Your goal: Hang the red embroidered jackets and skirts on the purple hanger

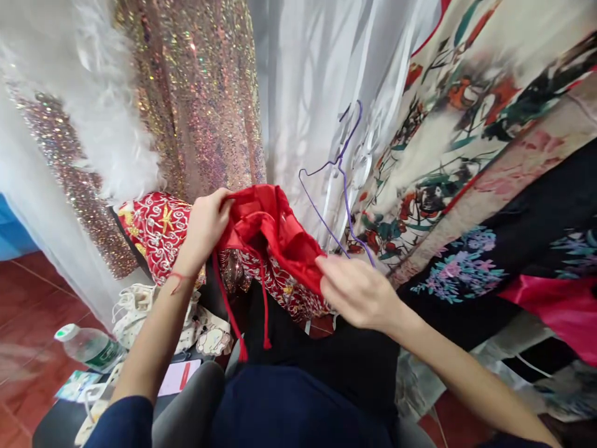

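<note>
My left hand (205, 227) grips the upper left edge of a red satin garment (275, 233) with red drawstring cords and tassels hanging down. My right hand (357, 292) pinches the garment's lower right edge, stretching the cloth between both hands. Under it lies red fabric with white and gold embroidery (158, 233). A purple wire hanger (342, 180) hangs just behind my right hand.
Hanging clothes fill the back: a sequined gown (196, 93) with white feathers, white sheer fabric (308, 81), a printed robe (466, 112), a black floral garment (513, 249). A water bottle (88, 348) and a pink phone (180, 376) lie at lower left.
</note>
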### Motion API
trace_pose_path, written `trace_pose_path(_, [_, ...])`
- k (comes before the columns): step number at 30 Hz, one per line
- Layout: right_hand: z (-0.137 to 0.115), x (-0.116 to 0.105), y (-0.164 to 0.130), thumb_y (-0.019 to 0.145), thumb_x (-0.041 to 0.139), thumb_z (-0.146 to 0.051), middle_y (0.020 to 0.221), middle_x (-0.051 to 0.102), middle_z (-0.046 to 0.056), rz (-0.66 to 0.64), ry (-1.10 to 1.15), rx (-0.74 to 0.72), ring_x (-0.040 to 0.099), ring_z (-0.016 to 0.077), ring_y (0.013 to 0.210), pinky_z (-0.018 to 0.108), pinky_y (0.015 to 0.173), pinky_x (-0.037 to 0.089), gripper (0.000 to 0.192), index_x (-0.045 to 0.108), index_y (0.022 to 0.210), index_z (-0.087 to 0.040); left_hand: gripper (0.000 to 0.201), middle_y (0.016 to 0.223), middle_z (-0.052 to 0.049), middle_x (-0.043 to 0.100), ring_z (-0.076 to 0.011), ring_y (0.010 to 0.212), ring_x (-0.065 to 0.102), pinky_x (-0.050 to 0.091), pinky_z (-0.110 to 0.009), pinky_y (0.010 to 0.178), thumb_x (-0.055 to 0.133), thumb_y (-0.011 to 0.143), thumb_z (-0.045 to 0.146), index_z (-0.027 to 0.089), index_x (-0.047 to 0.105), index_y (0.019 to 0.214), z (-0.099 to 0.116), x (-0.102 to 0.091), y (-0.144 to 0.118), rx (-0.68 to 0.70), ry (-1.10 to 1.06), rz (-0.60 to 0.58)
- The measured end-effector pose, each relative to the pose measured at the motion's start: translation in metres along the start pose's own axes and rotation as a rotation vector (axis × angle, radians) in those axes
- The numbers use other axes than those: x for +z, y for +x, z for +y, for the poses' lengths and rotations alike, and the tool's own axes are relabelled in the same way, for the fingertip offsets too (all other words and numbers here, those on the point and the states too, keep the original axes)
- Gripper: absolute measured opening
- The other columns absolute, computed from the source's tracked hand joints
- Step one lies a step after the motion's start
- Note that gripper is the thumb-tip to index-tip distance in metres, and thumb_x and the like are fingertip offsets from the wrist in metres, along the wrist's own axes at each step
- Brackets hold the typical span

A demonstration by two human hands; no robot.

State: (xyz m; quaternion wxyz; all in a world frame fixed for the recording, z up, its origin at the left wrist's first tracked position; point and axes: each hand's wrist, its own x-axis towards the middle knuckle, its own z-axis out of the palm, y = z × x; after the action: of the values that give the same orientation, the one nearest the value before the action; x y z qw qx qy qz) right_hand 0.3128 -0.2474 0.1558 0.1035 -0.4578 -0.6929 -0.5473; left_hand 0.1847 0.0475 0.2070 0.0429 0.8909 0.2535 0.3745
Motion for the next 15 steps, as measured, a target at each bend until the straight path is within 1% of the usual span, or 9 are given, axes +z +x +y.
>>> trace_pose_path(1, [-0.007,-0.001,-0.004,0.094,0.051,-0.011,0.109,0.072,0.010,-0.025,0.085,-0.093,0.059,0.0191,0.112,0.033,0.093,0.047,0.018,0.068,0.091,-0.019,0.028,0.101,-0.010,0.077,-0.0270,0.094,0.071,0.052,-0.036,0.083,0.048,0.096,0.028,0.021,0.072,0.109,0.005,0.016,0.010,-0.032,0.078,-0.047])
trace_pose_path(2, [-0.015,-0.002,-0.009,0.095,0.049,-0.011,0.102,0.072,0.008,-0.049,0.178,-0.150,0.060,0.0178,0.107,0.032,0.094,0.046,0.022,0.067,0.086,-0.019,0.029,0.103,-0.012,0.076,-0.0295,0.097,0.071,0.052,-0.038,0.083,0.047,0.097,0.029,0.022,0.072,0.111,0.010,0.032,0.019,-0.066,0.144,-0.091])
trace_pose_path(3, [-0.023,-0.002,-0.015,0.096,0.047,-0.011,0.091,0.071,0.005,-0.073,0.267,-0.172,0.062,0.0164,0.097,0.032,0.093,0.045,0.025,0.065,0.081,-0.020,0.031,0.105,-0.013,0.076,-0.0310,0.100,0.070,0.051,-0.039,0.083,0.045,0.098,0.029,0.023,0.071,0.113,0.015,0.049,0.025,-0.096,0.185,-0.132])
trace_pose_path(5, [-0.035,-0.002,-0.030,0.096,0.046,-0.008,0.069,0.061,-0.001,-0.140,0.380,-0.132,0.057,0.0140,0.072,0.033,0.089,0.044,0.028,0.062,0.077,-0.019,0.032,0.108,-0.013,0.075,-0.0312,0.103,0.070,0.050,-0.039,0.084,0.042,0.098,0.026,0.025,0.069,0.116,0.024,0.081,0.036,-0.134,0.184,-0.195])
trace_pose_path(7, [-0.038,-0.002,-0.048,0.097,0.042,-0.006,0.062,0.054,-0.003,-0.250,0.396,-0.074,0.048,0.0133,0.061,0.036,0.086,0.041,0.029,0.062,0.080,-0.018,0.031,0.111,-0.013,0.074,-0.0300,0.105,0.069,0.049,-0.038,0.086,0.043,0.098,0.025,0.024,0.068,0.114,0.032,0.110,0.045,-0.130,0.088,-0.239])
trace_pose_path(9, [-0.031,-0.004,-0.066,0.098,0.039,-0.005,0.064,0.054,-0.002,-0.368,0.372,-0.020,0.045,0.0138,0.061,0.037,0.086,0.038,0.030,0.062,0.082,-0.017,0.027,0.111,-0.015,0.073,-0.0301,0.107,0.067,0.047,-0.038,0.090,0.045,0.096,0.025,0.021,0.067,0.111,0.040,0.138,0.052,-0.140,-0.043,-0.242])
trace_pose_path(11, [-0.015,-0.006,-0.081,0.098,0.039,-0.006,0.065,0.055,-0.001,-0.451,0.343,0.039,0.045,0.0144,0.063,0.037,0.087,0.035,0.030,0.060,0.079,-0.017,0.021,0.106,-0.017,0.073,-0.0314,0.107,0.066,0.045,-0.040,0.093,0.049,0.093,0.023,0.018,0.066,0.102,0.047,0.162,0.059,-0.225,-0.249,-0.202])
trace_pose_path(13, [0.003,-0.010,-0.094,0.097,0.042,-0.007,0.066,0.056,-0.001,-0.516,0.307,0.079,0.047,0.0150,0.066,0.037,0.087,0.032,0.027,0.059,0.079,-0.017,0.013,0.097,-0.016,0.072,-0.0310,0.104,0.065,0.043,-0.039,0.095,0.052,0.089,0.021,0.017,0.064,0.087,0.055,0.183,0.065,-0.328,-0.482,-0.158])
trace_pose_path(15, [0.020,-0.014,-0.105,0.096,0.047,-0.009,0.068,0.058,-0.001,-0.589,0.282,0.107,0.049,0.0157,0.069,0.037,0.087,0.030,0.022,0.059,0.080,-0.018,0.020,0.087,-0.012,0.070,-0.0278,0.098,0.065,0.043,-0.036,0.093,0.050,0.090,0.026,0.019,0.059,0.073,0.061,0.199,0.069,-0.379,-0.658,-0.129])
